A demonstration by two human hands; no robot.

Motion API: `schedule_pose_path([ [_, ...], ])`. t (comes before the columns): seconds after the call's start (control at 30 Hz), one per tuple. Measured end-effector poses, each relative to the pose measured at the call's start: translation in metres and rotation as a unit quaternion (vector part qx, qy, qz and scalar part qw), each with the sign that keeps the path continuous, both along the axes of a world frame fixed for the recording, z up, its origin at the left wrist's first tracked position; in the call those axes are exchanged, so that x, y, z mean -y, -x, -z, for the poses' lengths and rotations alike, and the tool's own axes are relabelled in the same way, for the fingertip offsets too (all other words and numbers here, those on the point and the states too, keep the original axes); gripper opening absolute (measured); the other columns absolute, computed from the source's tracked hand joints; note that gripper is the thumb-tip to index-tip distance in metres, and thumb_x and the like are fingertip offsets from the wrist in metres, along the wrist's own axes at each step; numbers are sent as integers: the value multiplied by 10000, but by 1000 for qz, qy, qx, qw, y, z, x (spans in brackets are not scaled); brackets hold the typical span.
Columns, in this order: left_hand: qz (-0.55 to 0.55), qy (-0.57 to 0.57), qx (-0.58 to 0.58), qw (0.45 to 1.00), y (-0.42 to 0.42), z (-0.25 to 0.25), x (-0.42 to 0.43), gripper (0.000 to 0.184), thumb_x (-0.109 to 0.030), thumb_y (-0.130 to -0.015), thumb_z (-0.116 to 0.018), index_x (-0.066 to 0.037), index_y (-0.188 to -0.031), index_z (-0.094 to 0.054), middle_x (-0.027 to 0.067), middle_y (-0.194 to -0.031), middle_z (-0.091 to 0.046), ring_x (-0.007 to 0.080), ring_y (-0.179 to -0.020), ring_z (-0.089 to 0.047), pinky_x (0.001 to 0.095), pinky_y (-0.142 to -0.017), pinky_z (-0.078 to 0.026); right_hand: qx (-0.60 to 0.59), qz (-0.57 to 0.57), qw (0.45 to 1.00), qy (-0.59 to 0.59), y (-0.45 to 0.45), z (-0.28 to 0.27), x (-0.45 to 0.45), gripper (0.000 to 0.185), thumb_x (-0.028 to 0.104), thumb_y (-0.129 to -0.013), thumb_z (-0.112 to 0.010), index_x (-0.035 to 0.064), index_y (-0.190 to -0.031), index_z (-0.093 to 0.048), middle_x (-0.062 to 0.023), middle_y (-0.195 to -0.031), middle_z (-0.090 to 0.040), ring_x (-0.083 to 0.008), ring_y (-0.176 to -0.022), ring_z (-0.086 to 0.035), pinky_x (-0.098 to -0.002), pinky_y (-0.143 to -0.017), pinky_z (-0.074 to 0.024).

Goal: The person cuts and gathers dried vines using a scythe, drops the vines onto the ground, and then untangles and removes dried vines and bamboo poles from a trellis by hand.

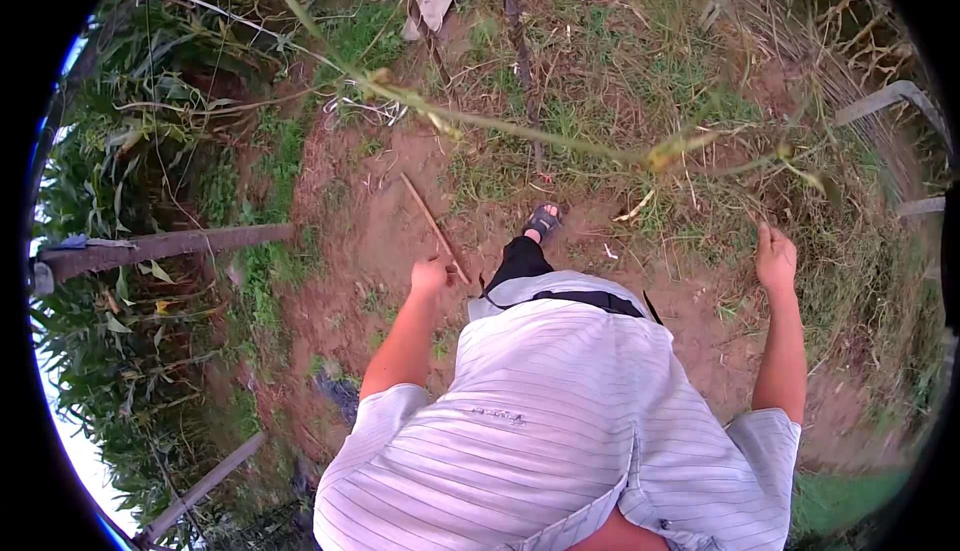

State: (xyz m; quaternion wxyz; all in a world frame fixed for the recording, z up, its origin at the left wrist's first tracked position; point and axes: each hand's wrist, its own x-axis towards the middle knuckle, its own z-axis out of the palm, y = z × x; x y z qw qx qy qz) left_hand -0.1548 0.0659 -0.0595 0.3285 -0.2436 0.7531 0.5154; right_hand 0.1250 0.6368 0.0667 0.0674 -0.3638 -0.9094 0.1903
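Note:
My left hand (430, 273) hangs low on the left side of my body, fingers loosely bent and somewhat apart. Just beyond its fingertips a thin brown stick (425, 209) slants across the bare soil; I see no grip around it. On the other side, my right hand (777, 257) reaches forward over dry, tangled grass (830, 221). Its thumb and fingers are pressed together, and whatever may be between them is too small to tell. A green vine stem (540, 135) with small buds crosses the view close to the camera, ahead of both hands.
Leafy tall plants (130, 351) line the left side. A wooden post (180, 246) and a second post (205, 486) jut in there. Dark upright poles (518, 51) stand ahead. Bent pale bars (890, 101) are at the right. My sandalled foot (544, 221) is on the soil.

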Motion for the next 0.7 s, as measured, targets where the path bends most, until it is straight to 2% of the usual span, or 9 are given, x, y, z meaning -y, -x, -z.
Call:
schedule_pose_path([
  [0.03, -29, -17, 30, 999, -4, 8, 8, 172, -160, -887, -608, 6, -931, -631, 106, -769, -639, 195, -608, -625, 322, -512, -492, 33, 111, 993, -4, -32, 21, -39, 504, 426, -1002, -428, -13, -896, -652, -225, -732, -626, -415, -719, -613, -502, -682, -459],
  [0.1, 9, 10, 38, 999, -4, 1, -4, 181, -166, -882, -618, 8, -930, -633, 111, -777, -640, 195, -603, -624, 323, -502, -488, 25, 252, 967, -25, -85, 27, -84, 565, 485, -979, -431, -19, -894, -671, -275, -846, -649, -433, -839, -629, -506, -761, -458],
  [0.2, 110, 58, 3, 992, 8, -18, -39, 190, -171, -870, -635, 12, -921, -636, 112, -780, -641, 190, -586, -615, 320, -482, -480, -43, 365, 930, 6, -140, 23, -104, 526, 457, -971, -482, -29, -865, -656, -178, -763, -650, -341, -707, -607, -447, -711, -467],
  [0.23, 165, 74, -44, 982, 21, -21, -54, 190, -171, -864, -643, 12, -915, -638, 108, -775, -641, 185, -575, -607, 317, -473, -475, -46, 374, 926, 6, -148, 24, -94, 526, 457, -971, -482, -29, -865, -656, -178, -763, -650, -341, -707, -607, -447, -711, -467],
  [0.3, 215, 79, -66, 971, 55, -20, -82, 202, -149, -820, -644, 32, -908, -658, 98, -698, -642, 181, -564, -628, 325, -479, -493, -105, 398, 887, 209, -161, 37, -66, 447, 399, -965, -533, -13, -836, -649, -91, -704, -623, -222, -637, -576, -369, -639, -453],
  [0.33, 219, 66, -79, 970, 69, -27, -102, 221, -153, -818, -649, 37, -931, -663, 98, -702, -644, 176, -562, -628, 323, -484, -493, -76, 367, 911, 172, -176, 71, -59, 381, 363, -962, -558, 19, -831, -658, -31, -690, -604, -122, -587, -545, -295, -559, -424],
  [0.43, 271, 68, -164, 946, 102, -43, -152, 275, -154, -831, -646, 49, -1014, -669, 90, -708, -640, 164, -555, -610, 312, -491, -486, -77, 321, 911, 245, -189, 128, 13, 292, 284, -968, -571, 29, -889, -689, -20, -710, -622, -99, -524, -521, -266, -498, -418],
  [0.57, 264, 10, -190, 945, 105, -86, -207, 288, -148, -850, -648, 56, -1053, -654, 78, -728, -639, 160, -567, -610, 307, -498, -485, -86, 341, 825, 443, -194, 189, 103, 187, 121, -972, -552, -19, -1031, -659, -40, -780, -646, -109, -547, -550, -264, -497, -446],
  [0.7, 264, -24, -169, 949, 122, -91, -224, 270, -134, -869, -642, 42, -1074, -649, 72, -736, -634, 163, -575, -612, 313, -502, -490, -76, 258, 826, 495, -125, 110, 147, 199, 114, -977, -541, -13, -1098, -635, -39, -817, -658, -112, -635, -572, -269, -562, -470],
])
